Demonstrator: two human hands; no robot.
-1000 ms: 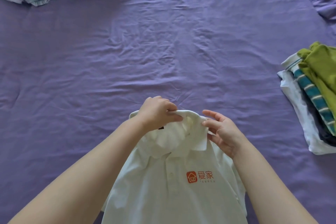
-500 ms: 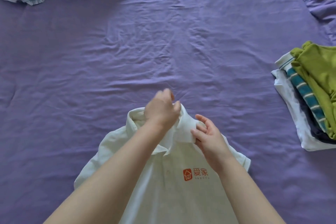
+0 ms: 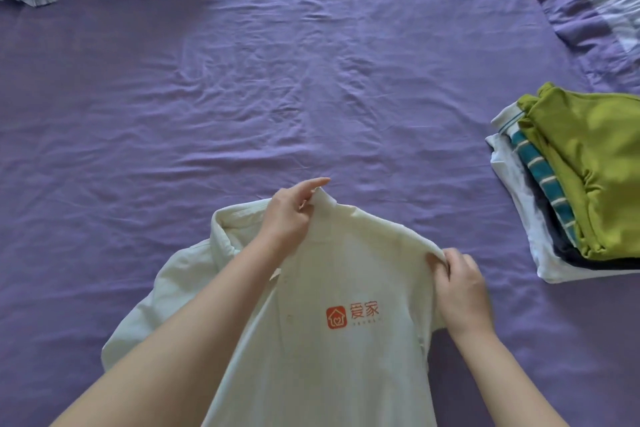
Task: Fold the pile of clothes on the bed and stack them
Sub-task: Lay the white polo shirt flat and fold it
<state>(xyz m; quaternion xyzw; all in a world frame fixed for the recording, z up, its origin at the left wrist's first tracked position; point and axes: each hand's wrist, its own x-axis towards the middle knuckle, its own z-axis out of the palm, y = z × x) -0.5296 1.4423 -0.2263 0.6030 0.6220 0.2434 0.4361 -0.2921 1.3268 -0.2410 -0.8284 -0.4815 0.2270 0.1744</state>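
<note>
Head view shows a limp, light white polo shirt (image 3: 346,340) lying front-up on the purple bed (image 3: 311,80); shoulders look the best hold. Left hand (image 3: 291,218) pinches its collar, right hand (image 3: 460,284) grips the shoulder seam; an orange logo (image 3: 336,317) marks its chest.

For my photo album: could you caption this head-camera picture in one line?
Left hand and right hand pinch a white polo shirt on a purple bed, beside folded clothes.
</note>
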